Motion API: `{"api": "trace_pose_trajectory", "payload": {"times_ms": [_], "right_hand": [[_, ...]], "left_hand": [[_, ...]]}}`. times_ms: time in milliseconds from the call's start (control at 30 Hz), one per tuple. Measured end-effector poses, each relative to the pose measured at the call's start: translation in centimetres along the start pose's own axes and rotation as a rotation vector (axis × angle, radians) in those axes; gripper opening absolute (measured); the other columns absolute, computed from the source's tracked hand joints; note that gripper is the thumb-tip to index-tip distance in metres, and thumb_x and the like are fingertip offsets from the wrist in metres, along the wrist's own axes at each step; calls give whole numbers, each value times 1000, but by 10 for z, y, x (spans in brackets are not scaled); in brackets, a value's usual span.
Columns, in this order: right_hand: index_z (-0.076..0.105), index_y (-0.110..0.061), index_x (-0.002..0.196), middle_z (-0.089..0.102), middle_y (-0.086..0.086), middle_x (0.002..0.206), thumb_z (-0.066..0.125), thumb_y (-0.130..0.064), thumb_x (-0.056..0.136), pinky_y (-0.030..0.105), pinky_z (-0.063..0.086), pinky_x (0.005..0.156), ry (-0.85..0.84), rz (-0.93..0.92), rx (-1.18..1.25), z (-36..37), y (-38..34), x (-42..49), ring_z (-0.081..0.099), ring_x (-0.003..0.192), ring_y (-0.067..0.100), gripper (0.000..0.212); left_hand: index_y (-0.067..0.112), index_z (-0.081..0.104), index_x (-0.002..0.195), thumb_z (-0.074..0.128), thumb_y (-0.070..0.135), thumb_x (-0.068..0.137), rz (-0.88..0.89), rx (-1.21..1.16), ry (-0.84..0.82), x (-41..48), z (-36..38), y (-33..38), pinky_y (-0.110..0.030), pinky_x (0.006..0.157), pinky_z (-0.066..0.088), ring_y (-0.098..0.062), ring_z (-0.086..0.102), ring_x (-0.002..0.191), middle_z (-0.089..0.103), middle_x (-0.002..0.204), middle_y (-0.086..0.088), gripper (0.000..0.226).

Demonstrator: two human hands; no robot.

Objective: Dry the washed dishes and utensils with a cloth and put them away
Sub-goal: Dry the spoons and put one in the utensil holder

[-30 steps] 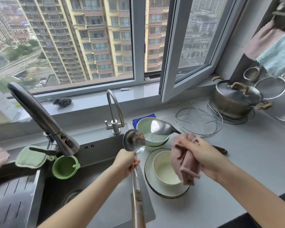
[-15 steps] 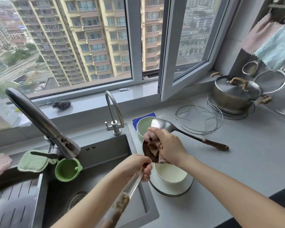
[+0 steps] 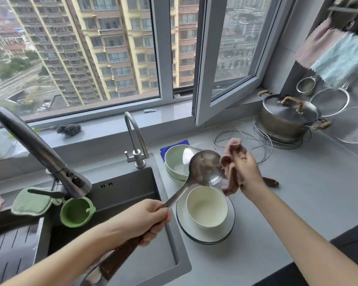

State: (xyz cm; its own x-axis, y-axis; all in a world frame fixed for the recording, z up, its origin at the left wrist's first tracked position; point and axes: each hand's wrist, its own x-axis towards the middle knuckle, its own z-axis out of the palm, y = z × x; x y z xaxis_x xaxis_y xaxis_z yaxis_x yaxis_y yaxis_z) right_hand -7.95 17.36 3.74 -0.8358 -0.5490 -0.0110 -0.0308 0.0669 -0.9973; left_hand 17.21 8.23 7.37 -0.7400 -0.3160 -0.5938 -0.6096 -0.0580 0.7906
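My left hand (image 3: 147, 219) grips the wooden-ended handle of a steel ladle (image 3: 207, 168), whose bowl hangs tilted above the dishes. My right hand (image 3: 246, 172) holds a bunched pink cloth (image 3: 229, 162) against the right rim of the ladle's bowl. Below them a cream bowl (image 3: 207, 207) sits on a white plate with a dark rim (image 3: 205, 237). Behind stands a pale green bowl (image 3: 174, 162) with a second steel spoon (image 3: 189, 155) lying across it; its dark handle end (image 3: 271, 181) shows past my right wrist.
A dark sink (image 3: 122, 195) lies to the left with a big pull-out tap (image 3: 39, 151), a small tap (image 3: 134, 139) and a green cup (image 3: 77, 211). A lidded steel pot (image 3: 287, 118), wire racks (image 3: 240, 137) and strainers (image 3: 329, 102) fill the back right. An open window sash (image 3: 203, 79) juts over the counter.
The ladle swung from upright to tilted right over the dishes. My right hand brought the cloth onto its bowl, then slid it out to the bowl's right rim.
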Motion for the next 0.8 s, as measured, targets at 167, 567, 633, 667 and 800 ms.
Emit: {"api": "trace_pose_trajectory", "payload": {"times_ms": [167,567,633,667,800], "right_hand": [[54,-45,104,69,-6,97,50,-42,89,28,47,70,3,-493,-481,5,-1,-33,65,82,17,16],[55,-7,74,57,10,58,45,-33,88,40,53,61,230,-817,-1180,-8,-4,1,57,49,31,31],[53,-4,78,61,16,63,44,-32,94,33,40,51,251,-669,-1073,-5,-21,1,59,54,35,34],[52,-2,83,63,20,71,44,-31,97,34,36,55,273,-556,-984,-5,-29,2,60,63,38,34],[50,-3,90,62,24,95,44,-30,99,37,36,72,552,-216,-521,-33,-61,16,57,91,38,29]], "left_hand": [[13,47,76,37,13,99,101,305,-15,9,13,1,-20,36,35,-7,37,34,40,50,4,26],[13,43,76,31,13,103,112,156,-85,14,32,4,-17,33,26,-6,27,33,30,44,8,29],[12,46,78,32,15,103,108,115,-51,15,32,4,-17,34,26,-7,27,33,31,44,7,29],[10,50,80,32,17,103,103,70,-39,15,30,5,-17,34,25,-7,27,34,32,44,7,29],[5,60,89,32,30,102,93,-102,48,18,10,4,-17,37,26,-13,31,37,38,48,0,40]]}}
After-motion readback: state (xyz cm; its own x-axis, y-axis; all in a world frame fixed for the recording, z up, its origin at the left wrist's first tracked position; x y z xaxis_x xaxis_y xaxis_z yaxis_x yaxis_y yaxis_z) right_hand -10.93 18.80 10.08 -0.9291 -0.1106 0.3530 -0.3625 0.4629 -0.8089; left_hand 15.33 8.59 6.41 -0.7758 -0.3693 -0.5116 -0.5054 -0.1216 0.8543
